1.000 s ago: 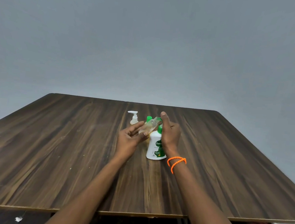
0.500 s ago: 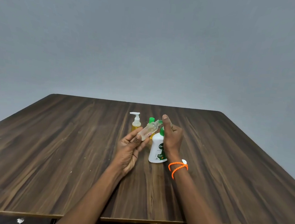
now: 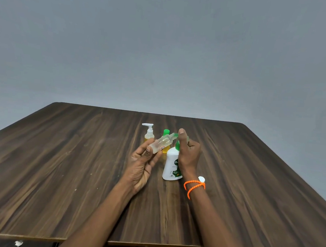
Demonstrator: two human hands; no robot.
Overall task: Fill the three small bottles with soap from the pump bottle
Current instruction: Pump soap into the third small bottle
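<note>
The left hand (image 3: pixel 141 164) pinches a clear small bottle (image 3: pixel 161 143) between thumb and fingers, tilted so its open neck points up and right toward the green spout of the white pump bottle (image 3: pixel 171 167); the neck looks just beside or touching the nozzle, though the right hand hides the exact meeting. The right hand (image 3: pixel 188 154) is draped over the pump head, fingers curled round it and thumb raised, so it grips the pump bottle, which stands upright on the counter (image 3: pixel 57 163).

Behind them stand a small bottle with a white pump top (image 3: pixel 149 135) and a small bottle with a green cap (image 3: pixel 165 141), both holding yellow liquid (these two seem already filled); a white cap (image 3: pixel 201 178) lies on the counter beside the right wrist, which wears an orange band (image 3: pixel 193 187).

The step in hand appears to be filling the last of the three; the clear bottle shows little colour, so it looks barely begun. The next move likely calls for a steady press on the pump while the neck is held right under the spout; a slip would put soap on the counter.
</note>
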